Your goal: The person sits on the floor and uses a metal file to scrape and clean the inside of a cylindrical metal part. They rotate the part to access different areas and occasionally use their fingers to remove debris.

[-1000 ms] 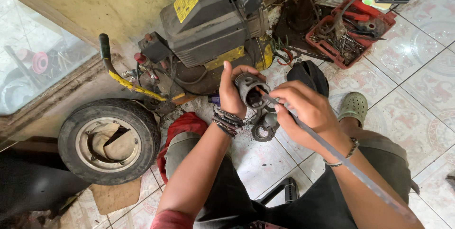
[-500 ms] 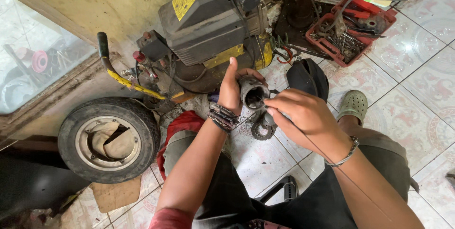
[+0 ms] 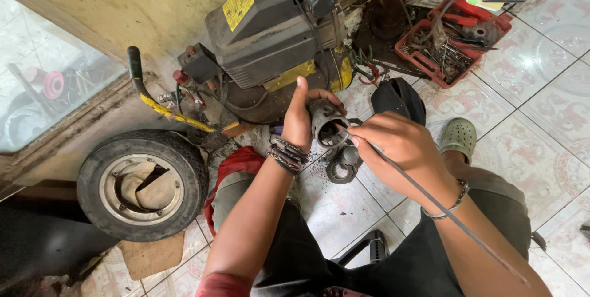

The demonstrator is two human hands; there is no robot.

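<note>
Piston (image 3: 326, 123) gripped in my left hand (image 3: 299, 122), open end toward me. Right hand (image 3: 402, 149) pinches a thin rod (image 3: 442, 208), tip at the piston's rim.

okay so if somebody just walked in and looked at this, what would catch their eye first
Dead centre, the left hand holds up a dark round metal part while the right hand pokes a long thin rod into its open end. Behind them sits a grimy black and yellow machine, with a small wheel lying flat on the floor at left and a red tool tray at upper right.
</note>
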